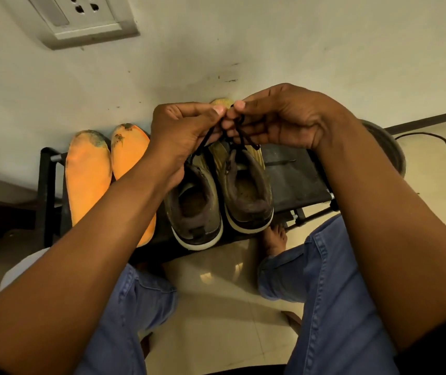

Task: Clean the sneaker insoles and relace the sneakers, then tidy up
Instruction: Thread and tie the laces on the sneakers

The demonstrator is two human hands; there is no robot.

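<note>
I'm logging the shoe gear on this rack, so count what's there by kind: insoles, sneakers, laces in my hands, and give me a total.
Orange foam insoles, stained at the toes: 2
Worn olive-brown sneakers with white soles: 2
Black shoelace, pinched by left hand and right hand: 1
Total: 5
</note>
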